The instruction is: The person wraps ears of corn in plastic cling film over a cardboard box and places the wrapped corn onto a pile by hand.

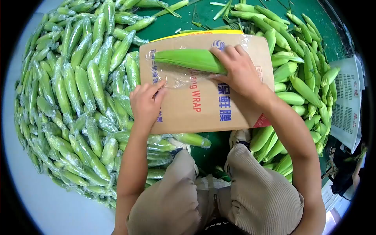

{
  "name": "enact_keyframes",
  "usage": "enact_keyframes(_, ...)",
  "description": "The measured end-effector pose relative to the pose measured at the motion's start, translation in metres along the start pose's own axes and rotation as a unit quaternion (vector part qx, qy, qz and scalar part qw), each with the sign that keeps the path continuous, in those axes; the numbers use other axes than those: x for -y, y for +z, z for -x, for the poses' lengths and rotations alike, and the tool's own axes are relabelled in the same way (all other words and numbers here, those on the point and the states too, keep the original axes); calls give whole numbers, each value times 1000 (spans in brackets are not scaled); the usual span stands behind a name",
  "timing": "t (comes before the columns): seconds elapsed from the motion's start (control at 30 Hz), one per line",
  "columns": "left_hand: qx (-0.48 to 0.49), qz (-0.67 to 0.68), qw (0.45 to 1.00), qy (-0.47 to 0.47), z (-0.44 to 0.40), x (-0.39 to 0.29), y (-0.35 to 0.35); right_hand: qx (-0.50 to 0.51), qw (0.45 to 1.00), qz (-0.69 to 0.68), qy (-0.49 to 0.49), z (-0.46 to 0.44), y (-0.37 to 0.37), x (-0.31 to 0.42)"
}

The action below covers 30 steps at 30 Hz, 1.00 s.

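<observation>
An ear of corn in its green husk [188, 59] lies across the upper part of a brown cardboard box [176, 113] printed "WRAP". My right hand [239, 72] is closed around the ear's right end, thumb below and fingers on top. Clear cling film [178, 77] lies wrinkled on the cardboard under and just below the ear. At the box's left side, my left hand [147, 102] has thumb and forefinger close together at the film's edge, apart from the corn. Its grip on the thin film is hard to make out.
Many film-wrapped ears [84, 86] are heaped on the left. Unwrapped ears [301, 82] are piled on the right, beside a white plastic crate [346, 98]. Loose husk pieces [221, 11] lie on the green surface [196, 15] behind the box. My legs are below the box.
</observation>
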<state>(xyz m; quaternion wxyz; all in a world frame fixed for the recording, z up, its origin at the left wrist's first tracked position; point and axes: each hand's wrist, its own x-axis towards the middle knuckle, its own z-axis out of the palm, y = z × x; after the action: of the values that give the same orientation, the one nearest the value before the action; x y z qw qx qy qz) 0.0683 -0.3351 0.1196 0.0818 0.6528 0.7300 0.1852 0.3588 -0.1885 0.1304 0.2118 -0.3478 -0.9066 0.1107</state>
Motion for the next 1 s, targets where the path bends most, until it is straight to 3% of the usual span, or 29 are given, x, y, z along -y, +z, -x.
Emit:
enact_keyframes(0.1,-118,-104,987,31,-2,8,12,61,997,42,31,9,-20,6)
enact_keyframes(0.2,-130,3,988,-80,17,15,16,142,990,14,-4,15,-42,7)
enact_keyframes(0.23,-175,142,971,-81,24,3,12,168,986,-2,-17,19,-46,9)
enact_keyframes(0.3,-248,411,874,-81,36,-35,12,243,966,-47,-69,27,-45,18)
enact_keyframes(0.33,-193,452,868,-67,45,-43,18,256,961,-76,-77,33,-41,25)
enact_keyframes(0.43,-107,165,967,163,52,-62,29,266,957,-85,-84,34,-41,34)
enact_keyframes(0.47,-44,137,979,147,39,-69,17,258,960,-75,-79,31,-41,33)
enact_keyframes(0.53,90,79,987,108,7,-74,-3,113,990,-33,-78,19,-36,33)
enact_keyframes(0.57,56,-7,989,135,-19,-65,9,41,996,-13,-79,11,-31,33)
enact_keyframes(0.6,18,-92,982,162,-56,-54,23,38,998,-31,-48,3,-17,27)
enact_keyframes(0.7,-131,-203,956,168,-140,-50,4,-6,987,113,-114,-29,3,7)
enact_keyframes(0.77,-67,120,989,51,-138,-74,-15,33,994,88,-64,-52,-3,1)
enact_keyframes(0.8,-50,182,977,100,-127,-72,-7,9,997,50,-64,-59,8,-6)
enact_keyframes(0.83,-58,93,980,168,-112,-77,4,24,998,31,-56,-63,12,-12)
enact_keyframes(0.9,-85,-90,948,294,-86,-78,13,146,986,-84,-2,-68,-9,-19)
enact_keyframes(0.93,-118,-117,932,322,-80,-79,11,220,966,-129,33,-70,-24,-16)
enact_keyframes(1.0,-41,-91,955,280,-69,-71,19,337,914,-216,70,-68,-35,-11)
